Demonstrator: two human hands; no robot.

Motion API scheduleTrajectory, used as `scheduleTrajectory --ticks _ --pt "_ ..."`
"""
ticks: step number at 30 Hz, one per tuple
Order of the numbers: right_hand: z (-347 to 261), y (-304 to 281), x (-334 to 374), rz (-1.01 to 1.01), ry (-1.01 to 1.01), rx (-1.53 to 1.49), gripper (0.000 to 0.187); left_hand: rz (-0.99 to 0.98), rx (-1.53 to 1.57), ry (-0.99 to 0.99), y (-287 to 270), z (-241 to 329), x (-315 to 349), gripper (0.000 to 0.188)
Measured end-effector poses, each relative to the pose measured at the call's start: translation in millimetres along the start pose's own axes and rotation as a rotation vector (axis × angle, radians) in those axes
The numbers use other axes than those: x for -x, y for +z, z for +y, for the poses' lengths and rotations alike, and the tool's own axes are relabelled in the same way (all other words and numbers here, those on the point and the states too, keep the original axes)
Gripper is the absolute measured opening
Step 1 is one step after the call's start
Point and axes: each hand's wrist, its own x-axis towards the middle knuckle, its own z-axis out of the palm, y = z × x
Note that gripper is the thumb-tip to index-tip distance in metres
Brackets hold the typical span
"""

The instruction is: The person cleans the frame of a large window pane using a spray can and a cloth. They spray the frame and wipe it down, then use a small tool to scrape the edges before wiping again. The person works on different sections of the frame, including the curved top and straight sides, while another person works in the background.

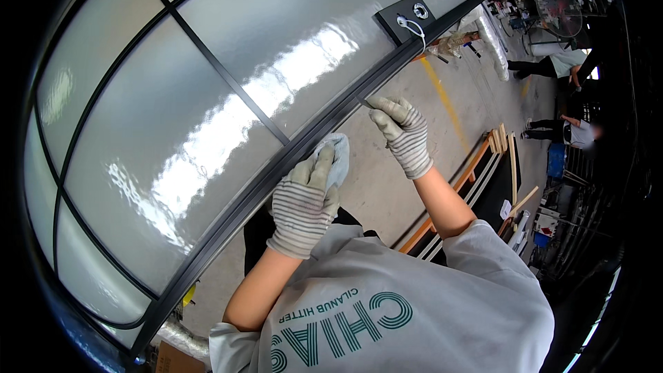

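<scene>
A large framed panel of frosted, glossy glass (131, 117) with dark bars fills the left and upper part of the view. My left hand (302, 204), in a striped work glove, presses a pale, crumpled cloth (338, 155) against the dark frame edge (276, 169). Farther along that edge, the gloved right hand (402, 132) is closed in a pinch. A small, thin dark piece (362, 102) shows at its fingertips, touching or very near the frame; its kind cannot be made out. Beyond the right hand, a black lock plate (392, 21) with a white tie sits on the frame.
Behind my right arm, wooden strips (466, 166) and a dark panel lie over the concrete floor (442, 90). Two people stand at the far right near blue bins (556, 160). A large fan (558, 10) stands farther back. Plastic-wrapped parts (492, 45) stick out by the panel's far corner.
</scene>
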Motion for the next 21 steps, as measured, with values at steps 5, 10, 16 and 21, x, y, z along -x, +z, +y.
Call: scheduleTrajectory --ticks 5,10,16,21 --pt "13 -15 49 0.205 0.063 -0.054 0.027 0.169 -0.28 0.199 -60 -25 49 0.06" --pt "1 -17 103 0.268 0.16 -0.112 0.025 -0.044 -0.495 0.095 -71 -61 66 0.066" --pt "-12 -16 161 0.409 0.297 -0.087 0.022 -0.121 -0.605 0.345 -20 -56 -5 0.064" --pt "-32 -13 188 0.442 0.346 0.067 0.023 -0.218 -0.595 0.357 56 -34 -97 0.064"
